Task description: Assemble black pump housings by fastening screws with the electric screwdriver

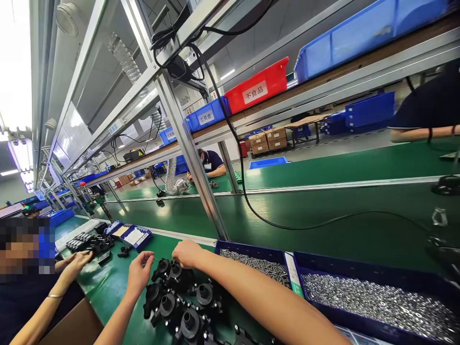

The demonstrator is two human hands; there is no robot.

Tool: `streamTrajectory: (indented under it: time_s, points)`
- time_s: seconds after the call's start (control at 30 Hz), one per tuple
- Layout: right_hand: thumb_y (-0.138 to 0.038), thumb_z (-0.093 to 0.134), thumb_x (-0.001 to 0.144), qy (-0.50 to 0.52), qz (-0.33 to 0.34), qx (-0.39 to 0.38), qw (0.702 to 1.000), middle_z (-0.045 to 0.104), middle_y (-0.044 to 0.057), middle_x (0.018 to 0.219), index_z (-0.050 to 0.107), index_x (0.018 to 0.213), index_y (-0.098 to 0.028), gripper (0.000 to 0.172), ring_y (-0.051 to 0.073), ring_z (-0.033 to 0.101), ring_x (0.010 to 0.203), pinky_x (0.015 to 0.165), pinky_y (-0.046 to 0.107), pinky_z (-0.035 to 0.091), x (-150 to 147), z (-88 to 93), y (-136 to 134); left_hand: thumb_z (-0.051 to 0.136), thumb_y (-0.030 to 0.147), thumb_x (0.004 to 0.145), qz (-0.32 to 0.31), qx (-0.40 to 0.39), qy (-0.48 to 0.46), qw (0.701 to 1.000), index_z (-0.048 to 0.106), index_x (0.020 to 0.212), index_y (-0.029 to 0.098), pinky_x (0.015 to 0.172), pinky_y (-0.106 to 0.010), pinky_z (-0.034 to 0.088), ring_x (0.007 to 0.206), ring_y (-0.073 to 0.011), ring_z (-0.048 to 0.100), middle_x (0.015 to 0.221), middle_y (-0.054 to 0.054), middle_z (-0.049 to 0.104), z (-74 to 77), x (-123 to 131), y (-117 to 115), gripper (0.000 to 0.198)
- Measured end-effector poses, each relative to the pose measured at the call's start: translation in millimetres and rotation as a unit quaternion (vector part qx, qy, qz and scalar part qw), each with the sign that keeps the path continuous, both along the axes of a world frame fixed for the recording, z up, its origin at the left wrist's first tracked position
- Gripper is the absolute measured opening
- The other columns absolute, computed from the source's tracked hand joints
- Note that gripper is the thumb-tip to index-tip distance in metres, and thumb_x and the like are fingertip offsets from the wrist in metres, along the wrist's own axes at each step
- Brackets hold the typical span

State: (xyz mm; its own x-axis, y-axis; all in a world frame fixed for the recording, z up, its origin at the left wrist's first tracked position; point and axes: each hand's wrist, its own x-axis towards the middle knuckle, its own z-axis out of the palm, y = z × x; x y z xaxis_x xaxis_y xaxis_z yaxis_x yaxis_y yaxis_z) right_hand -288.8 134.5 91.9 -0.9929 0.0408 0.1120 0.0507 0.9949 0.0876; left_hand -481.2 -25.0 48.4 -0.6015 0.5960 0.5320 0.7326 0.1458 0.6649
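Several black plastic housings [190, 322] with round raised necks stand close together on the green bench top in front of me. At the far end of this group, my right hand [187, 254] reaches across with its fingers curled down at a rear housing [176, 270]; its fingertips are hidden. My left hand [140, 274] is just left of the group, thumb and fingers drawn together in a pinch. Anything between those fingers is too small to make out. Beneath my right forearm lies a blue bin of metal screws [257, 263], beside another bin of small shiny metal pieces [381, 299].
On the left, a co-worker's hands [81, 261] are near black parts [95, 244] and a blue box with papers [131, 235]. A metal upright [187, 158] rises behind the bins. A black cable [247, 201] hangs down onto the green belt [323, 206]. Overhead, a shelf carries a red bin [257, 88].
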Motion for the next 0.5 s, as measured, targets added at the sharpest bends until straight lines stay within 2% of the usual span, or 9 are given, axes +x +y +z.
streamTrajectory:
  time_s: [0.23,0.5]
  points:
    - [-0.031,0.066,0.1,-0.003,0.01,0.029,1.0,0.071,0.007,0.113,0.069,0.112,-0.016,0.02,0.021,0.07,0.1,0.087,0.041,0.06,2.6,2.6,6.7,0.062,0.059,0.078,0.002,-0.001,0.0,1.0,0.072,0.089,0.019,0.076,-0.039,0.058,0.079,-0.0268,0.073,0.085,-0.008,0.077,1.5,-3.1,-2.4,0.043]
    - [-0.025,0.064,0.101,-0.003,0.05,0.037,0.998,0.072,0.006,0.111,0.07,0.107,-0.015,0.013,0.021,0.07,0.1,0.087,0.04,0.06,5.9,4.6,-3.4,0.06,0.056,0.079,-0.004,-0.012,0.012,1.0,0.07,0.093,0.019,0.079,-0.04,0.058,0.083,-0.0271,0.073,0.089,-0.009,0.077,0.9,-3.0,6.1,0.04]
